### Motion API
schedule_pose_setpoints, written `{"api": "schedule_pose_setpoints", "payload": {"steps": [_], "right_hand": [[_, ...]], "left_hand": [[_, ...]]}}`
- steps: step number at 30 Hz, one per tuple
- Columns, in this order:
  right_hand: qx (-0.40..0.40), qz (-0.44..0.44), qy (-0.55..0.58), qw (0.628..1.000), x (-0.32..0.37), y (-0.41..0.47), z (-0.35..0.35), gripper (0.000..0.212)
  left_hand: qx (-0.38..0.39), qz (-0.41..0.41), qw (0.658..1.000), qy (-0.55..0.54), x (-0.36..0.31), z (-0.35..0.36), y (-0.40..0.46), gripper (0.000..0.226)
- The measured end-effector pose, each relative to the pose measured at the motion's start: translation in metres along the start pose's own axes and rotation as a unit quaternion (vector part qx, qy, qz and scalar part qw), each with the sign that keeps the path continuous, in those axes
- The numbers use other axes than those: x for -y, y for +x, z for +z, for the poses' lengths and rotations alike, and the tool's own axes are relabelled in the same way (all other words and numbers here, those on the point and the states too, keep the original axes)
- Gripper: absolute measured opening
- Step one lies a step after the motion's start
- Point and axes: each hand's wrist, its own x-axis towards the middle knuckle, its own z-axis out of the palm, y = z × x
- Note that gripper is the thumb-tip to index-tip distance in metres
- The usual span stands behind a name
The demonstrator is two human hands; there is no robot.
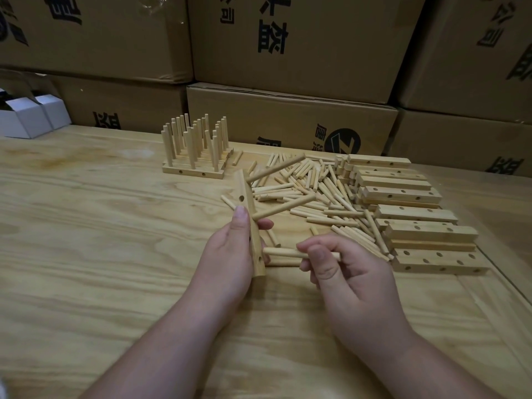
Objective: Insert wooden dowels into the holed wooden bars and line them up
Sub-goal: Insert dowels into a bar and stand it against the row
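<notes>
Near the middle of the plywood table (100, 226), the left hand (230, 254) grips a holed wooden bar (250, 223), thumb along its near face and fingertips curled round the far side. The bar is held on end, tilted, above the table surface. Two dowels already stand in it: an upper dowel (276, 167) and a middle dowel (285, 207), both projecting to the right of the bar. Open holes are visible on the bar's side face.

Just right of the bar, the right hand (345, 269) pinches a third dowel (280, 251) between thumb and forefinger, the other fingers loosely curled. This dowel lies roughly level, its left end touching or just at the bar's lower part; whether it has entered a hole cannot be told. A further dowel lies just below it, near the same fingers; whether it is held cannot be told.

Beyond and right of the bar lies a loose heap of dowels (316, 185). Right of that heap, a stack of empty bars (403, 203) runs toward the table edge. Behind the held bar, to its left, finished bars with upright dowels (194, 151) stand side by side in a block. Cardboard boxes (290, 53) are stacked behind the table, with small white boxes (31, 115) at far left.
</notes>
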Motion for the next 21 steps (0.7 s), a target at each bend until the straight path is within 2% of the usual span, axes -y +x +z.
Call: {"api": "schedule_pose_setpoints", "payload": {"steps": [9,13,16,21], "right_hand": [[0.037,0.006,0.000,0.999,0.0020,-0.0005,0.0004,0.030],[0.056,0.065,0.011,0.996,0.0007,0.0004,-0.0006,0.032],[0.074,0.075,-0.040,0.994,-0.0021,0.0017,-0.0044,0.042],[0.085,0.079,-0.092,0.989,-0.0016,0.0045,-0.0064,0.045]], "left_hand": [[-0.015,0.001,1.000,0.019,0.0006,-0.0021,0.0010,0.060],[-0.010,0.002,1.000,0.015,0.0003,-0.0022,0.0001,0.061],[-0.008,0.001,1.000,0.023,-0.0005,-0.0027,-0.0010,0.061],[-0.020,0.005,0.999,0.035,-0.0001,-0.0024,-0.0026,0.061]]}}
